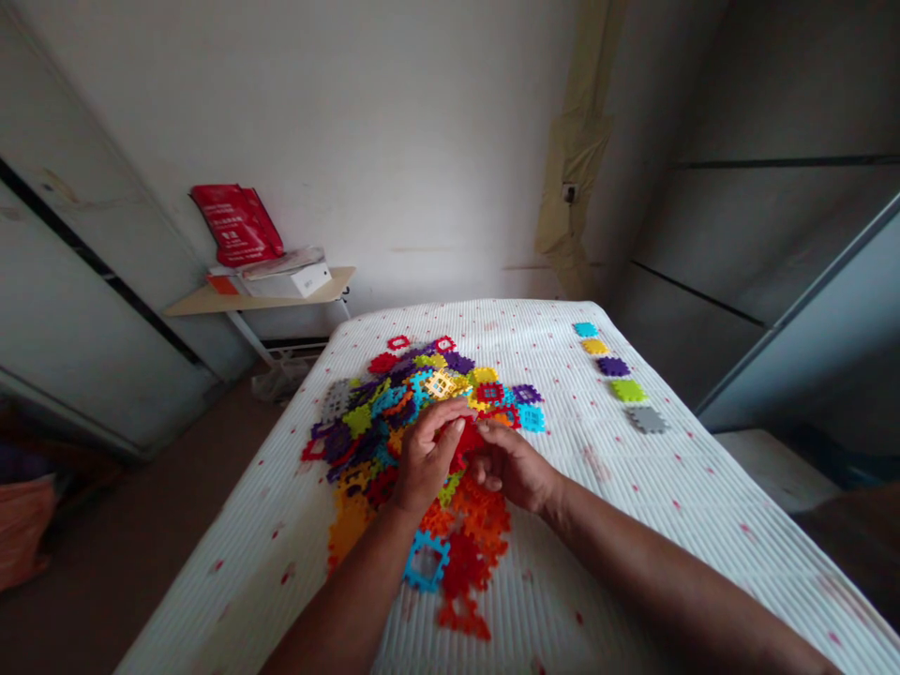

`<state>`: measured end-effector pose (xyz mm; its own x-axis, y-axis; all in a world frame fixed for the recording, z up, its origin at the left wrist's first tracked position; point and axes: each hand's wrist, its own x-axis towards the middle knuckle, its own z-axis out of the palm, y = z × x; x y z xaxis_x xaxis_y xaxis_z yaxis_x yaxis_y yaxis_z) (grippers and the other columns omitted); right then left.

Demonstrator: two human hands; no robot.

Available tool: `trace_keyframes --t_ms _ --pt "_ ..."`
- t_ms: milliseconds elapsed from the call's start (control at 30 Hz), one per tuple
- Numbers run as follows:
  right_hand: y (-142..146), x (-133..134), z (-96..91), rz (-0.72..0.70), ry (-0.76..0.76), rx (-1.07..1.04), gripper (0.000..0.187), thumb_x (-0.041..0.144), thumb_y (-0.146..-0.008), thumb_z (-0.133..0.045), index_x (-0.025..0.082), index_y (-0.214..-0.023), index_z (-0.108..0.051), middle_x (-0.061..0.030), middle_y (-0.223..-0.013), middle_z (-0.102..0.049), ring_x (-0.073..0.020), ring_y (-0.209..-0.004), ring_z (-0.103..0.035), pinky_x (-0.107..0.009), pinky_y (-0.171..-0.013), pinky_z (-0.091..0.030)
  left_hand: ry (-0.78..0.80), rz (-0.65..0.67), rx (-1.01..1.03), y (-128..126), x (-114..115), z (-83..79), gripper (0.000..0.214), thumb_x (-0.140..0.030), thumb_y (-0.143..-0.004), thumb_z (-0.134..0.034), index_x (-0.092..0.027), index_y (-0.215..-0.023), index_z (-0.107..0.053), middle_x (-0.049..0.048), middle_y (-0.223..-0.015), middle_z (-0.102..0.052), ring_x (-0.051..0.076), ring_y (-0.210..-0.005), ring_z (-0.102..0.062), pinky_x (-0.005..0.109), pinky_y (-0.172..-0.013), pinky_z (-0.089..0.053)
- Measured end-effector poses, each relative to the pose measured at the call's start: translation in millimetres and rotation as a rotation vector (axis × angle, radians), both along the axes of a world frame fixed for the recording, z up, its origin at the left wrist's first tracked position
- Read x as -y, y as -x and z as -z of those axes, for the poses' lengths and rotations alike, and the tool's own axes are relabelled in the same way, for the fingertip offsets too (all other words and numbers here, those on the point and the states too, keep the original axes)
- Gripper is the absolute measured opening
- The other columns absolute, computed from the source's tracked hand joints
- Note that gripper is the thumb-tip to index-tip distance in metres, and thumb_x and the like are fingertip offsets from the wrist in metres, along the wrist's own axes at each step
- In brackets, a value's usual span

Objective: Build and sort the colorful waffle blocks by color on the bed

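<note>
A heap of flat, toothed plastic tiles (394, 422) in many colours lies on the white ribbed cover of a bed (633, 487). My left hand (427, 455) and my right hand (513, 466) meet over the heap's middle. Both have their fingers curled round a red tile (467, 441) held between them. A blue open-frame tile (426, 561) and orange and red tiles (470, 553) lie under my forearms. Single tiles form a row at the right: blue (585, 329), yellow (594, 346), purple (613, 367), green (628, 390), grey (646, 419).
A small wooden side table (211, 300) stands beyond the bed's far left corner, with a white box (299, 279) and a red bag (237, 223) on it. Cabinet fronts line the left and right sides. Brown floor (175, 525) lies left of the bed.
</note>
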<state>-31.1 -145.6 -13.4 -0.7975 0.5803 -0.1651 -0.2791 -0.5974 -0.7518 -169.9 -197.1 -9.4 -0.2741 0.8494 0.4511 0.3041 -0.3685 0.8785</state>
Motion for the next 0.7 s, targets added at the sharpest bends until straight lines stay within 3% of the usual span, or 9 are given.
trace_keyframes --t_ms 167,300,400,500,600,700 --pt "2 0 6.0 -0.03 -0.041 -0.063 0.027 0.042 -0.074 -0.062 0.021 -0.083 -0.049 0.0067 -0.053 -0.052 -0.0058 -0.037 -0.04 -0.02 -0.036 -0.014 -0.016 0.003 -0.006 -3 1 1.6 0.035 -0.029 -0.087 -0.052 -0.024 -0.122 -0.052 0.0069 -0.115 -0.064 0.018 -0.101 -0.061 0.033 -0.091 -0.046" --pt "-2 -5 5.1 0.066 -0.164 -0.03 0.028 0.038 -0.07 -0.068 0.02 -0.083 -0.051 0.0073 -0.055 -0.05 -0.0059 -0.042 -0.04 -0.019 -0.038 -0.02 -0.059 -0.026 -0.107 0 2 -3.4 0.04 -0.028 -0.087 -0.051 -0.026 -0.127 -0.047 0.0066 -0.119 -0.061 0.018 -0.109 -0.057 0.034 -0.094 -0.045" --pt "-17 -15 1.6 0.158 -0.384 0.076 0.042 0.028 -0.059 -0.077 0.021 -0.092 -0.052 0.0057 -0.069 -0.056 -0.0071 -0.052 -0.047 -0.02 -0.046 -0.032 -0.103 -0.154 -0.343 10 1 -7.3 0.032 -0.028 -0.089 -0.046 -0.023 -0.119 -0.055 0.0066 -0.119 -0.061 0.019 -0.113 -0.053 0.037 -0.1 -0.04" --pt "-44 -27 0.8 0.247 -0.704 0.296 0.051 0.024 -0.058 -0.078 0.023 -0.102 -0.052 0.0059 -0.07 -0.054 -0.0089 -0.056 -0.047 -0.022 -0.052 -0.036 -0.074 -0.276 -0.525 21 -1 -7.6 0.031 -0.03 -0.09 -0.04 -0.021 -0.114 -0.059 0.0075 -0.115 -0.062 0.02 -0.11 -0.054 0.04 -0.1 -0.039" --pt "-76 -37 4.2 0.323 -0.992 0.554 0.052 0.023 -0.063 -0.074 0.024 -0.11 -0.053 0.0048 -0.072 -0.052 -0.0093 -0.058 -0.046 -0.023 -0.053 -0.037 -0.024 -0.376 -0.572 29 -2 -7.8 0.035 -0.033 -0.091 -0.036 -0.018 -0.111 -0.06 0.0084 -0.11 -0.064 0.021 -0.105 -0.056 0.04 -0.096 -0.042" --pt "-108 -40 10.2 0.337 -1.118 0.711 0.05 0.023 -0.067 -0.071 0.023 -0.114 -0.053 0.0022 -0.079 -0.055 -0.0096 -0.06 -0.047 -0.023 -0.055 -0.039 -0.05 -0.417 -0.588 38 3 -11.5 0.036 -0.036 -0.09 -0.037 -0.017 -0.108 -0.061 0.0094 -0.108 -0.064 0.021 -0.102 -0.057 0.039 -0.093 -0.044"
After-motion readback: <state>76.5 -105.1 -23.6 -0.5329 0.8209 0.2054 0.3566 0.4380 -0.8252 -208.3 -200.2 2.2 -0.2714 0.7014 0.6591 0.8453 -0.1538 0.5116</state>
